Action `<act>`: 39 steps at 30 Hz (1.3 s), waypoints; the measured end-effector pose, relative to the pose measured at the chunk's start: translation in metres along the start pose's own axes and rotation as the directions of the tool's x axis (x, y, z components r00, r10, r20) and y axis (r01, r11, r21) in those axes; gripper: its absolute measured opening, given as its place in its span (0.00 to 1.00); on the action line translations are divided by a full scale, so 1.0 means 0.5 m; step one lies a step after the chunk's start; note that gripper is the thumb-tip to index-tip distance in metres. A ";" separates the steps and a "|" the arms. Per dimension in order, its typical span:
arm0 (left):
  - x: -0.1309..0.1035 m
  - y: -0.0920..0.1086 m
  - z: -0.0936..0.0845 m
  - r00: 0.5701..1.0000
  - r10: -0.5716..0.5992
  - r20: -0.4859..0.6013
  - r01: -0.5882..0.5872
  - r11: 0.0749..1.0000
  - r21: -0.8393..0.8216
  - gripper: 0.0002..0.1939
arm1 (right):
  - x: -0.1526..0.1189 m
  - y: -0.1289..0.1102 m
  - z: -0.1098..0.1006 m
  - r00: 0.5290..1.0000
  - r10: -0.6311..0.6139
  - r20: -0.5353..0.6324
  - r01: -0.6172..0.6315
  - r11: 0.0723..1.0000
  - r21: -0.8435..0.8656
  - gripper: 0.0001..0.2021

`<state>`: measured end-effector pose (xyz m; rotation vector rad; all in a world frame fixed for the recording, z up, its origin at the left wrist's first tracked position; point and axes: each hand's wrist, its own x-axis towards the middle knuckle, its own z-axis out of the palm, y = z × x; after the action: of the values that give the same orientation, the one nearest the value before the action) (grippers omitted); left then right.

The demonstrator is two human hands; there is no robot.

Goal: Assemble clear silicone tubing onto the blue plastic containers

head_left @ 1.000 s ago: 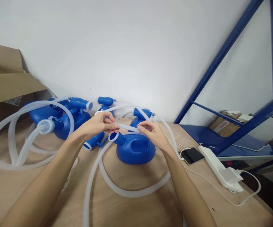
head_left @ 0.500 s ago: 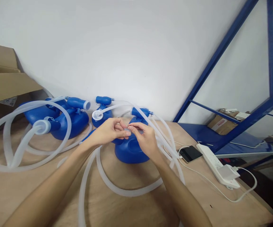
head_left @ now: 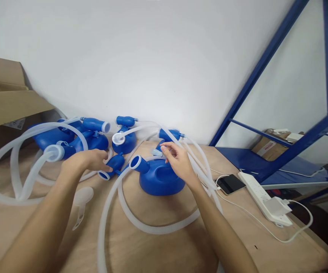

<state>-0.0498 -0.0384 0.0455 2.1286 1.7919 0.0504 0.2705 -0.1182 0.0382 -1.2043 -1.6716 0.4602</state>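
Observation:
My left hand [head_left: 96,161] reaches over the table with its fingers apart; the fingertips are at the near side of a small blue funnel-shaped mouthpiece [head_left: 116,163], and I cannot tell if they touch it. Above the right end of a blue plastic bottle [head_left: 162,182], my right hand [head_left: 177,159] has its fingers curled in a pinch; what they hold, if anything, is hidden. Just left of those fingertips shows a small light-blue plastic piece [head_left: 157,152]. The bottle's short neck [head_left: 135,163] points up to the left, uncapped. A translucent cap with a strap [head_left: 83,197] lies beside my left forearm.
More blue bottles [head_left: 94,142] with looped translucent hoses [head_left: 164,229] stand along the wall. A cardboard box [head_left: 10,110] is at the left. To the right lie a phone [head_left: 229,184], a white power strip [head_left: 259,193] and cables, beside a blue metal rack [head_left: 257,72].
My hands were together above the bottle and have parted. The left has moved left toward the mouthpiece; the right has shifted slightly right. The bottle's neck and the translucent cap are now uncovered.

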 end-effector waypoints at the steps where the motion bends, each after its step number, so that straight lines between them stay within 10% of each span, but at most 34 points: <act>1: 0.014 -0.010 0.012 0.996 -0.059 0.067 0.058 0.998 0.019 0.38 | 0.001 0.005 0.003 1.000 -0.012 0.003 0.012 0.999 -0.042 0.17; 10: 0.048 -0.002 0.045 0.984 -0.074 0.159 0.075 0.997 0.002 0.32 | -0.002 0.075 0.037 0.975 -0.152 0.162 0.196 0.934 -0.299 0.18; 14: 0.012 -0.033 -0.013 0.992 0.000 -0.124 0.001 1.000 0.012 0.27 | -0.001 0.078 0.034 0.975 -0.172 0.144 0.217 0.884 -0.413 0.19; 17: -0.058 -0.032 -0.070 0.864 0.138 -0.485 -0.189 0.980 -0.059 0.27 | -0.002 0.059 0.026 0.977 -0.184 0.105 0.210 0.900 -0.381 0.23; 21: -0.170 0.036 -0.110 0.731 0.249 -0.635 -0.422 0.897 -0.133 0.28 | -0.015 0.003 0.013 0.928 -0.290 0.234 0.326 0.936 -0.135 0.32; 25: -0.218 0.135 -0.089 0.740 0.367 -0.563 -0.618 0.702 -0.354 0.30 | -0.033 -0.056 -0.001 0.858 -0.356 0.371 0.322 0.935 0.151 0.56; 29: -0.199 0.173 -0.062 0.773 0.441 -0.455 -0.632 0.594 -0.498 0.34 | -0.035 -0.080 -0.024 0.903 -0.317 0.288 0.295 0.948 0.118 0.46; 32: -0.170 0.130 -0.049 0.884 0.436 -0.171 -0.464 0.769 -0.439 0.42 | -0.027 -0.077 -0.053 0.917 -0.309 0.252 0.329 0.944 -0.039 0.40; 35: -0.142 0.054 -0.013 0.985 0.120 0.126 -0.122 0.993 0.006 0.39 | -0.021 -0.068 -0.083 0.952 -0.243 0.186 0.271 0.952 -0.145 0.40; 39: -0.118 -0.023 0.070 0.968 -0.057 0.243 -0.008 0.966 0.258 0.29 | -0.017 -0.060 -0.107 0.973 -0.178 0.150 0.203 0.963 -0.178 0.36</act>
<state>-0.0635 -0.1020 0.0210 2.1671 1.7523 -0.4606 0.3024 -0.1507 0.0803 -1.1556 -1.9629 0.2679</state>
